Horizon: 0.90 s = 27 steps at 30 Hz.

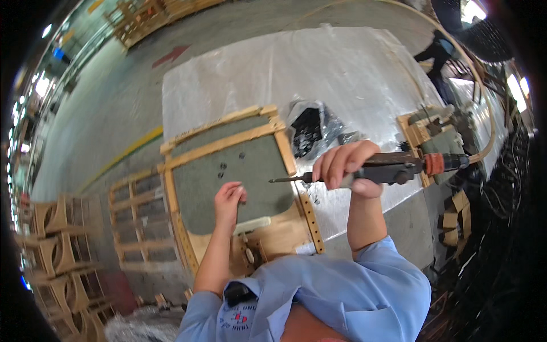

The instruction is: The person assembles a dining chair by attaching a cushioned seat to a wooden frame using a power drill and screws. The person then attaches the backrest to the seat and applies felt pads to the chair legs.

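Observation:
My right hand (353,165) is wrapped around an air screwdriver (393,168), its thin bit pointing left over the wooden frame (222,143). A pale air hose (484,97) runs from the tool's back end. Above the grey-green surface inside the frame, my left hand (229,196) has its fingers pinched together; whatever they hold is too small to make out. Small dark pieces (222,166) lie on that surface, beyond the left hand. Just right of the frame sits a clear plastic bag (307,128) with black parts in it.
The frame rests beside a plastic-covered table (250,74). Wooden pieces and green-grey bundles (439,134) lie at its right side. A slatted wooden frame (142,219) is at left, near stacked curved wooden parts (51,256). Open cardboard (457,216) lies at lower right; a person (437,60) stands far right.

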### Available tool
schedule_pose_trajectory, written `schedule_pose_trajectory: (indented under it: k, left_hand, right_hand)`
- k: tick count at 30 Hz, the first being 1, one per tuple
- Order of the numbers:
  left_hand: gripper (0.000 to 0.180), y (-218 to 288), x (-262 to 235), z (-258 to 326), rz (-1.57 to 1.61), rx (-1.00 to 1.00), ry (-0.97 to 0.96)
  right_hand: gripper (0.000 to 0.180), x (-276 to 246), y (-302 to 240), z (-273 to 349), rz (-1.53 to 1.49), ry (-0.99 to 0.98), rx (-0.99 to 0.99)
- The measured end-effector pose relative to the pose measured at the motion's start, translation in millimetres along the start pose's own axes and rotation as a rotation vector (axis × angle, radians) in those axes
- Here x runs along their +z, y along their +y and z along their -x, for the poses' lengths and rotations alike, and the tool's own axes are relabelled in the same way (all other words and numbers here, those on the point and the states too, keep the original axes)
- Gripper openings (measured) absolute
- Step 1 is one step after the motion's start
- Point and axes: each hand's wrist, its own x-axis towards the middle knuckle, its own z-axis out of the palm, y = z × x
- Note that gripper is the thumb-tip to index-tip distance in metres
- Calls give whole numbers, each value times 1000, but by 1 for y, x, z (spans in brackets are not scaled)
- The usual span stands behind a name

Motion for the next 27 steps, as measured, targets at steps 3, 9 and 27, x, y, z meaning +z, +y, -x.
schedule_pose_trajectory:
  k: [3,9,27]
  left_hand:
    - [19,12,14,14,251,-60,-155]
    - [22,41,34,33,515,-97,-306]
    - [25,39,58,22,593,-193,-199]
  right_hand:
    - [20,23,40,31,75,204,110]
    - [24,37,71,54,-2,250,172]
    - [26,10,75,64,93,289,69]
